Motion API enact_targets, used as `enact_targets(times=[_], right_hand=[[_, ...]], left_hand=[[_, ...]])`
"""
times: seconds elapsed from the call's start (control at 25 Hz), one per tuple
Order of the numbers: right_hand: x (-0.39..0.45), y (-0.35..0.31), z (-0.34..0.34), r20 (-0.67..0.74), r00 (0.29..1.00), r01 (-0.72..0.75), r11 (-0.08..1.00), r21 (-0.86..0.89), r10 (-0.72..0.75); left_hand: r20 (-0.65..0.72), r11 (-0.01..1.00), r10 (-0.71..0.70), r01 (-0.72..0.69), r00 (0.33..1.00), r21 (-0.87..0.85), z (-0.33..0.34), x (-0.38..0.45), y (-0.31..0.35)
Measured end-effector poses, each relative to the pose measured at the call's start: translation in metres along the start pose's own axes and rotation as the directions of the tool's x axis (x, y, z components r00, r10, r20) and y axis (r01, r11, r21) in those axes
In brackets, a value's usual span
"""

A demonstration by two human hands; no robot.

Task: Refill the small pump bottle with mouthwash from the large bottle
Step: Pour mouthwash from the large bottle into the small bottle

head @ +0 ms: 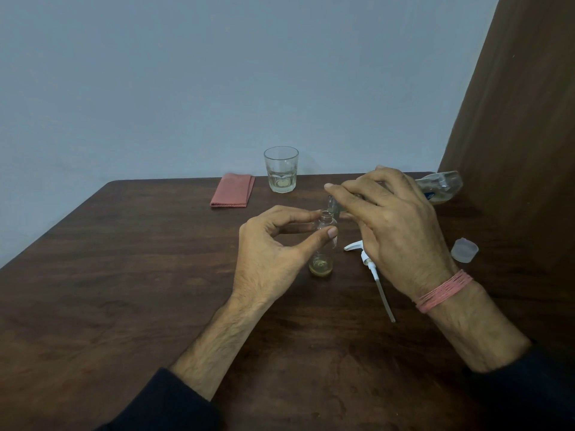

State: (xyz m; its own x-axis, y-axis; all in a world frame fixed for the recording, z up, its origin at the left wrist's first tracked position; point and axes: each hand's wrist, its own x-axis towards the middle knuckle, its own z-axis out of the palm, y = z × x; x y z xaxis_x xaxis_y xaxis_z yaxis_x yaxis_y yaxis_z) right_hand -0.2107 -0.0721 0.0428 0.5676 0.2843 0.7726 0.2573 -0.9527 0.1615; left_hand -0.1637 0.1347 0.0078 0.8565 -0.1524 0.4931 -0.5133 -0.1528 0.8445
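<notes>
The small clear bottle [323, 256] stands upright on the table, its neck uncapped, with a little yellowish liquid at the bottom. My left hand [273, 253] grips it near the shoulder between thumb and fingers. My right hand [395, 225] holds the large clear bottle [441, 185] tipped almost flat, its mouth just above the small bottle's neck. Most of the large bottle's middle is hidden by my fingers. The white pump head with its dip tube [373, 269] lies on the table beside the small bottle, under my right hand.
A translucent cap [464, 250] lies at the right of the brown wooden table [124, 275]. A drinking glass [281, 169] with a little liquid and a folded pink cloth [233, 190] sit at the back edge. A brown curtain [513, 119] hangs at the right.
</notes>
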Motion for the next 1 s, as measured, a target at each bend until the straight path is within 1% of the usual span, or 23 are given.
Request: enact_targets(times=[0.8,1.0], right_hand=[[0.0003,0.0019,0.0009,-0.004,1.000,0.008,1.000,0.002,-0.008],[-0.0002,0.0013,0.0015,-0.009,1.000,0.007,1.000,0.008,-0.007]], left_hand=[[-0.013,1.000,0.001,-0.001,1.000,0.009,0.0006,-0.0004,0.0021],[-0.002,1.000,-0.011,0.011,1.000,-0.021,0.0015,-0.0011,0.0044]])
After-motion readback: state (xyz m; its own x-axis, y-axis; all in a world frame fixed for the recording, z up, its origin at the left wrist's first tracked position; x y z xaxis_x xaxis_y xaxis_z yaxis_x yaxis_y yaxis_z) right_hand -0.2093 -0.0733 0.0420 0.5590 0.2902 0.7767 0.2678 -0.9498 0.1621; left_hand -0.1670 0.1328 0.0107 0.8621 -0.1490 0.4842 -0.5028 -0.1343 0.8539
